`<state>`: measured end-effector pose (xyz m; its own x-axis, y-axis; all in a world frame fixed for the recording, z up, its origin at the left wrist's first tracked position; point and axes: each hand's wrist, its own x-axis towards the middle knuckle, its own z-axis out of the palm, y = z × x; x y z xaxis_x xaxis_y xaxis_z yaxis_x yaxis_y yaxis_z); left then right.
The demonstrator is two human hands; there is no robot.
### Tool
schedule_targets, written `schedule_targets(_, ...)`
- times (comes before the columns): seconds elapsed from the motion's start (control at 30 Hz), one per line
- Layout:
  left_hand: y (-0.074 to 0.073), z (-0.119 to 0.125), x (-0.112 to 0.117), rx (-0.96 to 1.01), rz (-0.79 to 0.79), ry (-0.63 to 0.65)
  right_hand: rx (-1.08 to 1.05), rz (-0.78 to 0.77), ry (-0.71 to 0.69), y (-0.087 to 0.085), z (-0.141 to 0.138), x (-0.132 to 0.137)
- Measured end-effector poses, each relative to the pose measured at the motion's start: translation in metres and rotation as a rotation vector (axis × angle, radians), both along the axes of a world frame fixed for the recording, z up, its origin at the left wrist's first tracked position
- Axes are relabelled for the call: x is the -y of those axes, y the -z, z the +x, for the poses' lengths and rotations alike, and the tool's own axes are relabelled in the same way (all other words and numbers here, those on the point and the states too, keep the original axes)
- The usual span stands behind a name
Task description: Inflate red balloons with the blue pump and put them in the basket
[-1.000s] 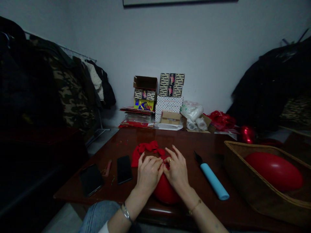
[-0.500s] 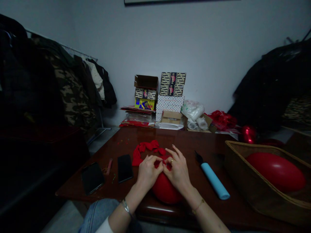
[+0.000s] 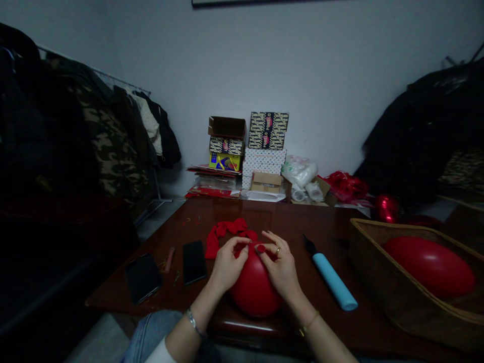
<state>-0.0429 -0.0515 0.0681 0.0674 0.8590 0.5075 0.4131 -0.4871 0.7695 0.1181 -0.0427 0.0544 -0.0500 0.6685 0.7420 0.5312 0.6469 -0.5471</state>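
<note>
An inflated red balloon [image 3: 256, 290] sits at the table's front edge between my hands, its neck end upward. With thumb and forefinger, my right hand [image 3: 282, 264] pinches the balloon's small rolled mouth; the other fingers are raised. My left hand [image 3: 230, 263] is closed in a pinch at the balloon's neck, just left of the right fingertips. What exactly lies between the left fingertips is partly hidden. Beyond the hands lies a curved, crumpled red strip [image 3: 214, 242], perhaps fabric. To the right rests a light blue hand pump [image 3: 335, 282] with a black nozzle.
On the brown table [image 3: 170, 222] lie a black phone [image 3: 194, 262], a dark tablet-like device [image 3: 142, 278] and a small pinkish stick [image 3: 169, 259]. A wicker basket [image 3: 397, 297] holding another red balloon [image 3: 429, 264] stands right. Boxes [image 3: 264, 161] are stacked at the back; clothes hang left.
The fingertips have drawn slightly apart, and the balloon's mouth now shows at the right fingers. More of the balloon's body is visible between the hands.
</note>
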Motion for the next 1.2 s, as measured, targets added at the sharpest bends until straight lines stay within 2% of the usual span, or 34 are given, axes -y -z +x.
schedule_targets(0.07, 0.001, 0.001, 0.002, -0.013, -0.031, 0.121, -0.015, 0.002, -0.013, 0.003, -0.001, -0.001)
schedule_targets(0.13, 0.005, 0.005, 0.002, -0.084, -0.044, 0.155, -0.015, 0.012, -0.033, 0.005, -0.004, -0.001)
schedule_targets(0.27, 0.018, 0.015, -0.001, -0.048, -0.058, 0.05, 0.001, 0.015, -0.07, 0.007, -0.011, 0.003)
schedule_targets(0.4, 0.025, 0.019, -0.005, 0.043, -0.044, 0.027, -0.03, 0.0, -0.059, 0.005, -0.012, 0.006)
schedule_targets(0.6, 0.023, 0.021, -0.006, 0.134, -0.114, 0.044, -0.14, -0.051, -0.058, 0.004, -0.006, 0.008)
schedule_targets(0.93, 0.026, 0.024, -0.007, 0.153, -0.101, 0.066, -0.395, -0.222, -0.042, 0.008, -0.004, 0.0)
schedule_targets(1.2, 0.026, 0.025, -0.007, 0.178, -0.114, 0.07, -0.257, -0.235, -0.136, 0.003, -0.004, 0.008)
